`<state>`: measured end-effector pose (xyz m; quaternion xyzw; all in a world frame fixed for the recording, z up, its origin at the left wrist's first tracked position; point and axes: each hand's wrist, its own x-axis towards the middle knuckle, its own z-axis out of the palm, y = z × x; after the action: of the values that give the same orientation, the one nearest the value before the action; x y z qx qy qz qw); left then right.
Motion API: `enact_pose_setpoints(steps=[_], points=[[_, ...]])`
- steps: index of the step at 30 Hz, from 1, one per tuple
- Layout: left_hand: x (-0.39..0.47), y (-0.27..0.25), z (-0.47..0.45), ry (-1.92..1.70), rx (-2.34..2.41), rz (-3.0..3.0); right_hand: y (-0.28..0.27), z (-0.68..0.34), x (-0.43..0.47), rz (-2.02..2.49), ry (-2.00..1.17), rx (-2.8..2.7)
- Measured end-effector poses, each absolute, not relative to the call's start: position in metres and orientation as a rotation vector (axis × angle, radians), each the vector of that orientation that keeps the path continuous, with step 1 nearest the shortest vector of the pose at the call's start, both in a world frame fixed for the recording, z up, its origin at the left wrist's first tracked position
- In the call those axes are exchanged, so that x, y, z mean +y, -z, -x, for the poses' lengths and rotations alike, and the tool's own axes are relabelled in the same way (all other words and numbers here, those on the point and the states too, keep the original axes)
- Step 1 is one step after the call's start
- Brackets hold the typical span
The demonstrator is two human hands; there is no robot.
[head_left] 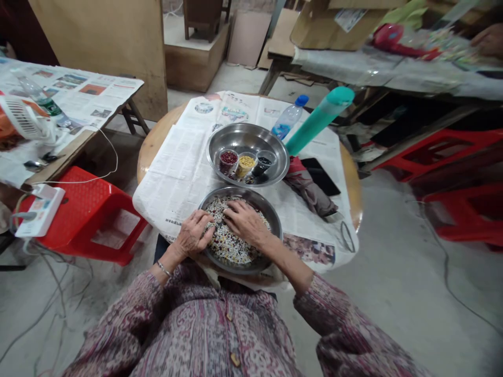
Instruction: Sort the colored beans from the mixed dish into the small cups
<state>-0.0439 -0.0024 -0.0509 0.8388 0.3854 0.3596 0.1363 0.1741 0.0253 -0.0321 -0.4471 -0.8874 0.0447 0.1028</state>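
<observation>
A steel basin (277, 220) at the table's near edge holds a spread of white grains (236, 246) mixed with dark, red and yellow ones. My left hand (193, 234) rests over its left rim, fingers and thumb bent together at the grains; what lies between them is too small to make out. Reaching in from the right, my right hand (248, 222) touches the grains with its fingers stretched and slightly apart. Just beyond stands a larger steel basin (247, 133) with three clear cups inside: red beans (228, 158), yellow grains (247, 162) and black beans (264, 161).
Newspaper (173, 178) covers the round table. On it are a water bottle (288, 118), a green roll (320, 120), a dark phone (320, 176) and a folded umbrella (310, 191). A red stool (90, 214) with a power strip (41, 209) is left. Another person's hand (489, 41) shows top right.
</observation>
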Motion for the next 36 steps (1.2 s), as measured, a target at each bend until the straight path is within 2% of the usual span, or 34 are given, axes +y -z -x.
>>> enact_pose_setpoints(steps=[4, 10, 22, 28, 36], points=[[0.001, 0.05, 0.044, -0.939, 1.019, -2.52, 0.03, -0.193, 0.005, 1.436, -0.136, -2.616], [0.004, 0.051, 0.044, -0.907, 0.963, -2.576, 0.023, -0.189, -0.02, 1.213, -0.316, -2.709], [0.004, 0.052, 0.044, -0.918, 0.955, -2.589, -0.024, -0.196, 0.068, 1.393, -0.5, -1.892], [0.003, 0.051, 0.045, -0.914, 0.946, -2.62, -0.038, -0.181, 0.13, 1.523, -0.396, -1.849], [0.002, 0.053, 0.045, -0.856, 0.988, -2.592, -0.037, -0.157, 0.175, 1.629, -0.213, -2.182]])
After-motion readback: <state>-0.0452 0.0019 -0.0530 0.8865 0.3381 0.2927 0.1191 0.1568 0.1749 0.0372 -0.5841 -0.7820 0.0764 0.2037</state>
